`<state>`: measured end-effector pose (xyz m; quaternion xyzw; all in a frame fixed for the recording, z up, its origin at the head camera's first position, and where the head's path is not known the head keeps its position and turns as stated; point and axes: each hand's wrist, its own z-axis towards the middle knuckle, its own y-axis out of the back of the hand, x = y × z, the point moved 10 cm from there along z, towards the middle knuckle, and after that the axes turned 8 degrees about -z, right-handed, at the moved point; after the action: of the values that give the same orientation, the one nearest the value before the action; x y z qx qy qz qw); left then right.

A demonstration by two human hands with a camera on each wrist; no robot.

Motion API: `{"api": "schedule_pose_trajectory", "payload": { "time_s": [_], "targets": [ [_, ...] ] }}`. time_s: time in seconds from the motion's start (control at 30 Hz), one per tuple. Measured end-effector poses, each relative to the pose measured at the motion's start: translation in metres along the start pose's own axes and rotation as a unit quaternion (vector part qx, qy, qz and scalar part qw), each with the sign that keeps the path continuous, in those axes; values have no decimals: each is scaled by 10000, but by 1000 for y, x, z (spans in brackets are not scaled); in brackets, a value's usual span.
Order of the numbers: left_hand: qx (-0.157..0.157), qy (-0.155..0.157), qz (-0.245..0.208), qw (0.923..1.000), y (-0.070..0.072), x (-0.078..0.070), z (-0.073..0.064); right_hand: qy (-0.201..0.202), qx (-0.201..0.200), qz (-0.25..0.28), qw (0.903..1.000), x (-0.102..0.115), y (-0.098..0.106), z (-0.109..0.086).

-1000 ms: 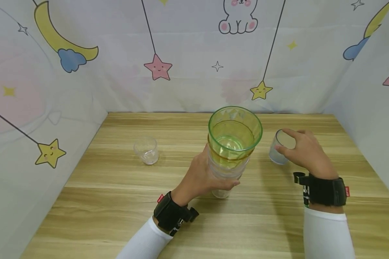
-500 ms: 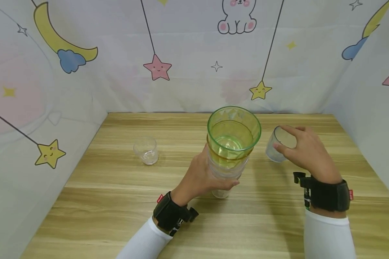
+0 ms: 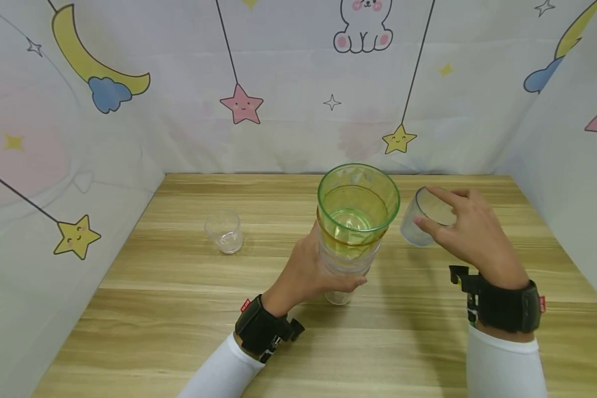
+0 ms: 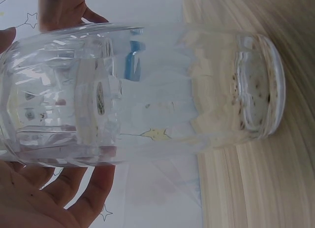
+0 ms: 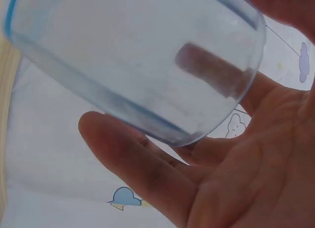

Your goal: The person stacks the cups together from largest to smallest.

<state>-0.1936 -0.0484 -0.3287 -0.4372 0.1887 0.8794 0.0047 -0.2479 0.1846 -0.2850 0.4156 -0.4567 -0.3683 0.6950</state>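
Observation:
My left hand (image 3: 310, 271) grips a tall stack of nested cups from its left side. At the top is a green-rimmed cup (image 3: 358, 196), with a yellow one (image 3: 350, 249) below it and clear glass under that. In the left wrist view the clear lower glass (image 4: 157, 100) stands with its thick base by the wood, fingers on both sides. To the right of the stack, my right hand (image 3: 477, 237) pinches a bluish clear cup (image 3: 414, 229) at its rim. This cup is tilted, its mouth toward the palm; in the right wrist view, fingers show through its wall.
A small clear glass (image 3: 229, 237) stands on the wooden table (image 3: 154, 320) left of the stack. White fabric walls (image 3: 288, 143) with printed stars and moons enclose the table at the back and both sides.
My right hand has raised the bluish cup and moved it slightly left and away, tilting it more. The left hand and the stack have stayed in place.

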Motion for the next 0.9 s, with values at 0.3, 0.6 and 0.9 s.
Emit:
{"api": "schedule_pose_trajectory", "payload": {
  "time_s": [0.3, 0.6, 0.9],
  "targets": [
    [-13, 79, -27, 10000, 1, 2, -1, 221, -389, 113, 9989, 14, 10, -3],
    [2, 84, -17, 10000, 0, 2, -1, 220, -733, 379, 9963, 23, 19, -8],
    [8, 64, -37, 10000, 0, 2, -1, 543, -1211, 669, 9889, 38, 31, -14]
  ]
}}
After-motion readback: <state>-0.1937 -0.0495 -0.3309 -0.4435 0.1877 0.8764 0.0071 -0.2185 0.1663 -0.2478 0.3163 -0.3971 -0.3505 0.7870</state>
